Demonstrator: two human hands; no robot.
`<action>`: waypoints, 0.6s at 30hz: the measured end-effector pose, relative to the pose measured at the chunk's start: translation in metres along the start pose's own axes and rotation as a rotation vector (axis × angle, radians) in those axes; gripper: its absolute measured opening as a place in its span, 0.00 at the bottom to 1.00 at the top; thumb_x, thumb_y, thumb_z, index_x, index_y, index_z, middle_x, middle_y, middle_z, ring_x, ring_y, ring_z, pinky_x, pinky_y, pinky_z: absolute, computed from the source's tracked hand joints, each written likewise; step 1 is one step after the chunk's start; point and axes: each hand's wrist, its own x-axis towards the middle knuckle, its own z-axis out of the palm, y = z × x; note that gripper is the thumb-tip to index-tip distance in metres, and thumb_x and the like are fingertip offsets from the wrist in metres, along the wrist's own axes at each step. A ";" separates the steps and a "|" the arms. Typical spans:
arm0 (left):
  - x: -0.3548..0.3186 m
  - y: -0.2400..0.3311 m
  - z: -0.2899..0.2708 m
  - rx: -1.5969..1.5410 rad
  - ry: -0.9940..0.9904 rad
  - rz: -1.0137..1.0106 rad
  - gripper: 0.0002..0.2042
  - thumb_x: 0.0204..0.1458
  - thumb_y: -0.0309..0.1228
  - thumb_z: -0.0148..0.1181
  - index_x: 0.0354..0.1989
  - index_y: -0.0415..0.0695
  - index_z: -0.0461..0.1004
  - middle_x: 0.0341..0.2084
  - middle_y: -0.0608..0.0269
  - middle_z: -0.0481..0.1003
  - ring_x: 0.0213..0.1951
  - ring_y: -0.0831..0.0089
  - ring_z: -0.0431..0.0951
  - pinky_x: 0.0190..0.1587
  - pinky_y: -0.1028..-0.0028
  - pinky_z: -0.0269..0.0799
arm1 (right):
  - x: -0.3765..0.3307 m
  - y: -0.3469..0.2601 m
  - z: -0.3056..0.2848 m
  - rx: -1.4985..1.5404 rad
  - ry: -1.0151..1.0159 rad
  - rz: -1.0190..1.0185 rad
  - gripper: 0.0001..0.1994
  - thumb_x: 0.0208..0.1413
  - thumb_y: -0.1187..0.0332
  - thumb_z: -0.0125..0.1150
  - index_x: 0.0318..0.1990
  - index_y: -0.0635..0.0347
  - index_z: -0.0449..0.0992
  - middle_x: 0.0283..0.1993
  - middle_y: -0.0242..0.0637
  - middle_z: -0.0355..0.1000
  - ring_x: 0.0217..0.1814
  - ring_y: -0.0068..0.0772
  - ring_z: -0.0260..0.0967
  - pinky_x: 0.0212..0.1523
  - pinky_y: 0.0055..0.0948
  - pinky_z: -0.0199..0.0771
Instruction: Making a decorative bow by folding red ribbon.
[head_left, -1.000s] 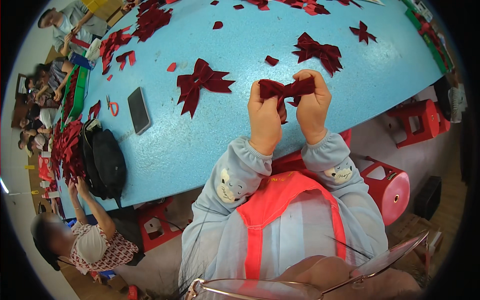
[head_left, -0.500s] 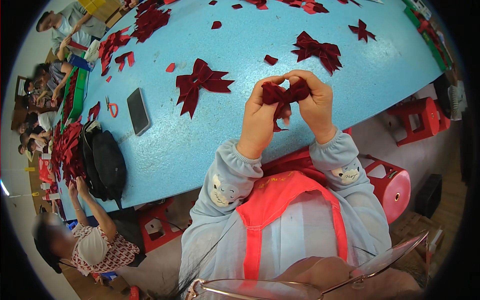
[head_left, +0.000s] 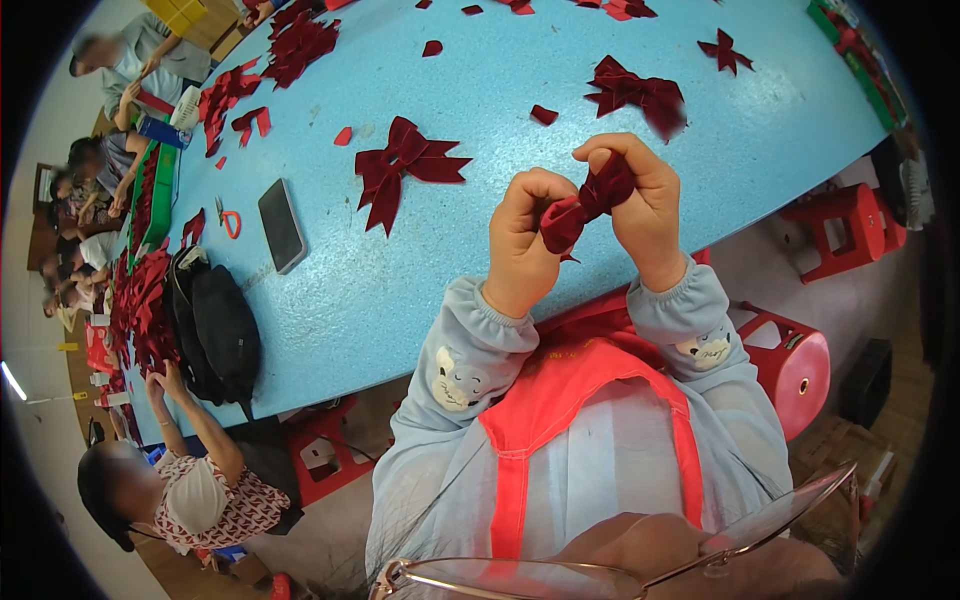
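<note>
Above the near edge of the blue table, both my hands pinch a dark red velvet bow [head_left: 590, 205]. The left loop is gripped by my left hand [head_left: 525, 235], the right loop by my right hand [head_left: 650, 210], which sits a little higher, so the bow tilts up to the right. Its tails are mostly hidden behind the hands. Left of my hands a bow with a hole in its middle [head_left: 405, 165] lies flat. Beyond my right hand are a layered bow [head_left: 635, 95] and a smaller bow [head_left: 725, 50]. A velvet scrap [head_left: 544, 115] lies just past my hands.
A phone [head_left: 282, 225], orange-handled scissors [head_left: 230, 222] and a black bag [head_left: 222, 325] lie to the left. Red pieces [head_left: 300, 50] are heaped farther back. A green bin [head_left: 865, 70] stands far right, red stools [head_left: 790, 370] below. A co-worker [head_left: 190, 480] sits at the left.
The bow has turned from nearly level to slanting, its right end higher. My right hand has risen slightly and my left hand has dropped a little.
</note>
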 end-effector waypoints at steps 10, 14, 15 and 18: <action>0.003 -0.010 0.009 -0.183 0.170 -0.050 0.06 0.57 0.30 0.48 0.36 0.42 0.61 0.22 0.67 0.65 0.13 0.86 0.57 0.12 0.82 0.49 | 0.001 -0.001 -0.002 -0.144 -0.048 -0.032 0.11 0.58 0.67 0.51 0.29 0.66 0.69 0.20 0.26 0.63 0.22 0.12 0.55 0.21 0.16 0.57; 0.006 -0.006 0.008 -0.095 0.132 -0.100 0.07 0.57 0.32 0.48 0.36 0.41 0.62 0.18 0.70 0.63 0.13 0.86 0.55 0.12 0.83 0.47 | 0.004 -0.008 -0.003 -0.298 -0.047 -0.078 0.05 0.50 0.74 0.54 0.25 0.65 0.70 0.20 0.39 0.67 0.19 0.25 0.62 0.21 0.22 0.63; 0.008 -0.003 0.008 -0.090 0.108 -0.137 0.07 0.57 0.32 0.48 0.37 0.41 0.62 0.17 0.70 0.62 0.13 0.86 0.55 0.12 0.83 0.47 | 0.003 -0.008 -0.004 -0.299 -0.029 -0.093 0.05 0.50 0.74 0.54 0.25 0.65 0.70 0.20 0.39 0.67 0.18 0.27 0.62 0.21 0.22 0.63; 0.013 0.005 0.008 -0.086 0.061 -0.207 0.08 0.57 0.33 0.47 0.37 0.41 0.63 0.15 0.71 0.61 0.12 0.87 0.55 0.13 0.83 0.46 | 0.003 -0.007 -0.007 -0.305 0.004 -0.125 0.05 0.50 0.74 0.55 0.24 0.65 0.70 0.19 0.39 0.66 0.18 0.30 0.62 0.20 0.23 0.62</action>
